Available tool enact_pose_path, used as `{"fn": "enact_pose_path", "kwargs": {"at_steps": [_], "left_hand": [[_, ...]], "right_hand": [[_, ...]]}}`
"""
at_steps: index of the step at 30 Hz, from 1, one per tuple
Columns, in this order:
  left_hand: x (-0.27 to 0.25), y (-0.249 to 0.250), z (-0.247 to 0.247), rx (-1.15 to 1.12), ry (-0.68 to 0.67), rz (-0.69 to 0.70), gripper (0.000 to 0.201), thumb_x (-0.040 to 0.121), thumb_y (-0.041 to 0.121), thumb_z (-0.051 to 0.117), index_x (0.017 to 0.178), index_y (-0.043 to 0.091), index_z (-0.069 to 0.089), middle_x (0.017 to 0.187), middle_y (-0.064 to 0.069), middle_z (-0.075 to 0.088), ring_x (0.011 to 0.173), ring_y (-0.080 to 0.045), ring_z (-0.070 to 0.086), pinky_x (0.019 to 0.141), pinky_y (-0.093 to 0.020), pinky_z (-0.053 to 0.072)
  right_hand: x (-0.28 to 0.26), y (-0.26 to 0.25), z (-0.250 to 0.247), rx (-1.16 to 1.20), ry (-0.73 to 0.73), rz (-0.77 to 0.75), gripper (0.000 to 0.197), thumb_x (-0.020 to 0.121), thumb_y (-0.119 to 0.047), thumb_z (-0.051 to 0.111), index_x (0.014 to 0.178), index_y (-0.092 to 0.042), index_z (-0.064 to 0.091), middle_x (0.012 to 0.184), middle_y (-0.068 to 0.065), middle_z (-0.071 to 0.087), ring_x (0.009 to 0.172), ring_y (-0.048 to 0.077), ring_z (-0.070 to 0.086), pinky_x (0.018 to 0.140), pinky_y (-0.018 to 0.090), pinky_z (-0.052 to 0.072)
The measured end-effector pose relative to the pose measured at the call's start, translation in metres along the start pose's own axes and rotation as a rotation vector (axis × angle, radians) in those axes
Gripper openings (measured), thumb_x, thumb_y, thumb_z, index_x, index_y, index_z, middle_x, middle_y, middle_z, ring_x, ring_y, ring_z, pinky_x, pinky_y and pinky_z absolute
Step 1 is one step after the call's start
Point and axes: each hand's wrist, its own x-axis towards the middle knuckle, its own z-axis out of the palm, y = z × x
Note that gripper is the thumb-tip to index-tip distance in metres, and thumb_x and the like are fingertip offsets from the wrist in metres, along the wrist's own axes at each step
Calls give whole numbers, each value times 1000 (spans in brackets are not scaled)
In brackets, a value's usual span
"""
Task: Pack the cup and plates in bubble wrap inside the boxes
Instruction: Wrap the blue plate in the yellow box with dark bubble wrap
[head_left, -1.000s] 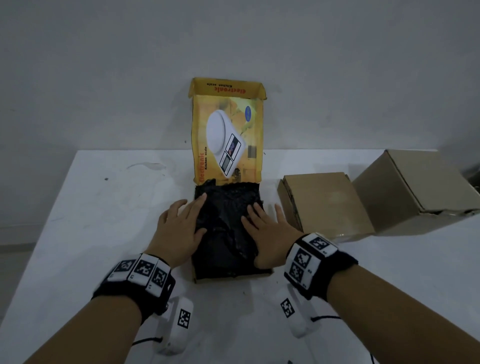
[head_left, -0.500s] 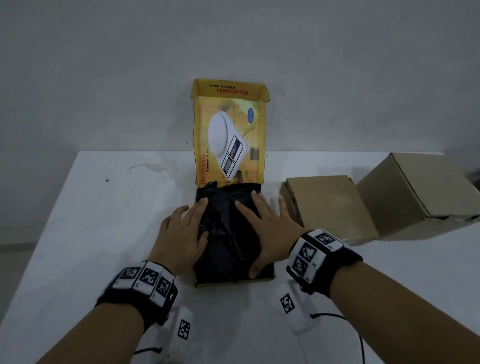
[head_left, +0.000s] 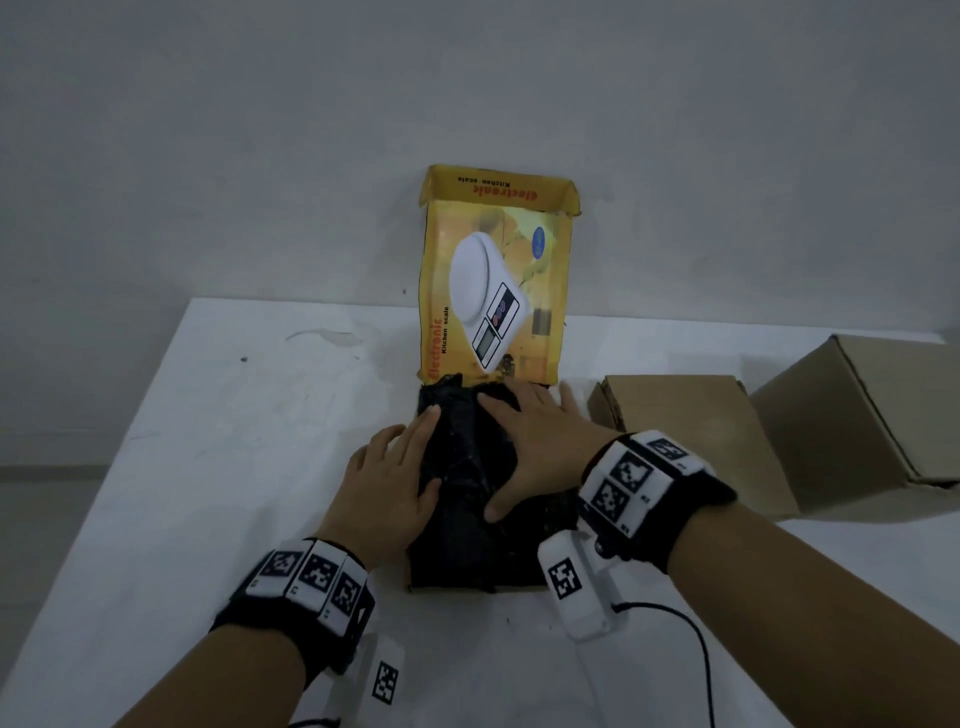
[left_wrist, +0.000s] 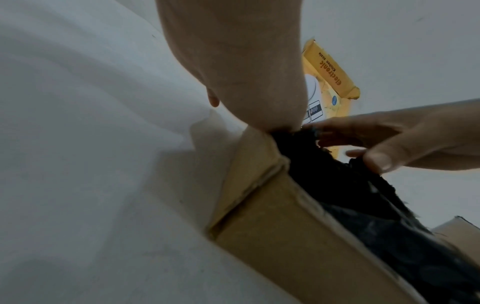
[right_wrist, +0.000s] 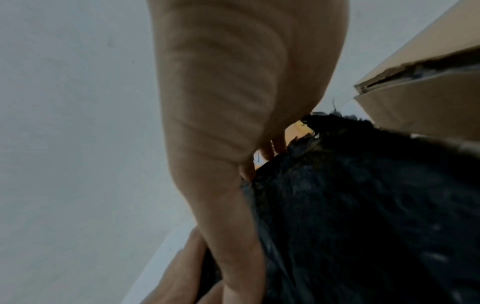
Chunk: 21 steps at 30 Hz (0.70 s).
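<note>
A yellow kitchen-scale box (head_left: 415, 582) lies open on the white table, its printed lid (head_left: 493, 291) standing upright at the back. Black bubble wrap (head_left: 467, 551) fills the box; whatever is inside the wrap is hidden. My left hand (head_left: 395, 478) lies flat on the wrap's left edge with fingers straight. My right hand (head_left: 530, 447) presses flat on the middle and far part of the wrap. In the left wrist view the box's brown side wall (left_wrist: 285, 236) and black wrap (left_wrist: 350, 189) show, with the right hand (left_wrist: 405, 139) reaching over. The right wrist view shows wrap (right_wrist: 363, 205) under the palm.
Two closed brown cardboard boxes stand to the right: a flat one (head_left: 691, 436) close to the yellow box and a bigger one (head_left: 872, 415) at the table's right edge. The table (head_left: 234, 441) meets a grey wall behind. A cable (head_left: 691, 654) trails from my right wrist.
My right hand has slid leftward and farther across the wrap, toward the lid. The left hand has stayed on the left edge. The wrap looks pressed flatter into the box.
</note>
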Motion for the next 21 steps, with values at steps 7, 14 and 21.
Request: {"fn": "enact_pose_path", "kwargs": {"at_steps": [7,14,21], "left_hand": [[0,-3,0,17,1,17,73,85,47,25,152,24,4,146,3,38,130,-23,35,104,-40,33],[0,-3,2,-27,-7,-11,75,83,47,23,151,25,0,145,3,38,133,-21,31,108,-38,27],[0,-2,0,-165,-32,-5,75,84,60,17,150,31,-3,154,9,22,132,-16,27,106,-36,28]], "right_hand": [[21,-12,14,42,13,-61,137,51,-55,85,149,-27,-6,151,5,20,138,28,24,116,47,20],[37,-16,2,-15,-41,-38,145,48,-52,88,148,-31,-15,152,5,18,138,29,26,107,48,37],[37,-20,15,-26,7,-26,143,49,-55,86,147,-30,-16,151,7,14,140,32,16,116,54,13]]}}
